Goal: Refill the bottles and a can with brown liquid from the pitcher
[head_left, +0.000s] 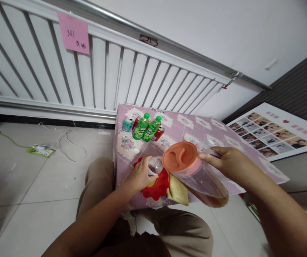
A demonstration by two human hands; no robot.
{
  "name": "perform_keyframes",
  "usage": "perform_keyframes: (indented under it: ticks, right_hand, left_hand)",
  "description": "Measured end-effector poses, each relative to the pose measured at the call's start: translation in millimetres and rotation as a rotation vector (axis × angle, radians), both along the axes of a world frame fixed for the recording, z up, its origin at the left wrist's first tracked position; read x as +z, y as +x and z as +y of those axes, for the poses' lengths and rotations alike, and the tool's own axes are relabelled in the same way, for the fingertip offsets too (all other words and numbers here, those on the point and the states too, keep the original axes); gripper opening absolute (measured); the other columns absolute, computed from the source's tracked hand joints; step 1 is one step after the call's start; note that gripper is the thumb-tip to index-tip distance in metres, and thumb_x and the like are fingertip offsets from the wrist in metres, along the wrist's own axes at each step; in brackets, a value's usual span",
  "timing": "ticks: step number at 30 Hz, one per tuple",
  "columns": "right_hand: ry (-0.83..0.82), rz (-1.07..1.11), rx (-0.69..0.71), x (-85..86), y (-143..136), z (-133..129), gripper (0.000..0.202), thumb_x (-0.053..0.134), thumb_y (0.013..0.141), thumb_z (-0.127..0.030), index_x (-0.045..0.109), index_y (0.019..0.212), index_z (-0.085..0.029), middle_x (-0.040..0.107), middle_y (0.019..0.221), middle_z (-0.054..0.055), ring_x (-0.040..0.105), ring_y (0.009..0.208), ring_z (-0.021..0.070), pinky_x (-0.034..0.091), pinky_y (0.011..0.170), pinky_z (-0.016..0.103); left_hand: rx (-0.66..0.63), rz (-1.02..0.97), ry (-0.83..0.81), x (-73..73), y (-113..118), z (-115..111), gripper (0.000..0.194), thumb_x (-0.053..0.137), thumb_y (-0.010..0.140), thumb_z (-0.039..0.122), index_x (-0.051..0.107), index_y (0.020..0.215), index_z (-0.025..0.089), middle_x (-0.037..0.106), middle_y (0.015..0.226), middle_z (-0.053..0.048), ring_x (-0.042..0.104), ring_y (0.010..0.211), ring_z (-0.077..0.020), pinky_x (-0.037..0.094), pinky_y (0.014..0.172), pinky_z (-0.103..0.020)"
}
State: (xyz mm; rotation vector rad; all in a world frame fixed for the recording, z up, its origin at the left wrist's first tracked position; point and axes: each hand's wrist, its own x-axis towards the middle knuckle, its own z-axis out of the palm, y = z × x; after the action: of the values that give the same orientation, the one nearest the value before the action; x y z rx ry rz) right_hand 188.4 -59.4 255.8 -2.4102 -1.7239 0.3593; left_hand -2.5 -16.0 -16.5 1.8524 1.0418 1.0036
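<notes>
My left hand [142, 175] is closed around a small clear cup or bottle [156, 165], held above a red scalloped mat [157, 189]. In my right hand [229, 162] is the handle of a clear pitcher [207, 184] with an orange lid [181, 157]. The pitcher is tilted, its lid end close to the clear vessel's mouth, and brown liquid lies toward its base. Whether liquid is flowing between them I cannot tell. A folded yellow cloth [178, 191] lies beside the mat, partly under the pitcher. Near my left hand is a small white cap [136, 150].
Two green bottles [145, 130] stand at the back of the cloth-covered table [193, 125], among a teal can [127, 124] and red cans [158, 133]. Another clear container [205, 144] is partly behind my right hand. A radiator [139, 78] runs behind; a power strip [41, 151] lies on the floor.
</notes>
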Motion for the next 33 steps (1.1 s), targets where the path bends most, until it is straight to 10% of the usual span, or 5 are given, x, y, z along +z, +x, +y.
perform_keyframes:
  ticks: [33]
  right_hand:
    - [0.001,0.027,-0.028,1.0,-3,-1,0.085,0.053,0.053,-0.103,0.067,0.067,-0.019,0.065,0.065,0.007,0.055,0.064,0.0206,0.044,0.061,0.033]
  left_hand:
    - [0.009,-0.016,0.015,-6.0,1,1,0.084,0.084,0.073,0.016,0.041,0.145,0.027,0.06,0.145,-0.011,0.059,0.137,-0.0312,0.048,0.117,-0.052]
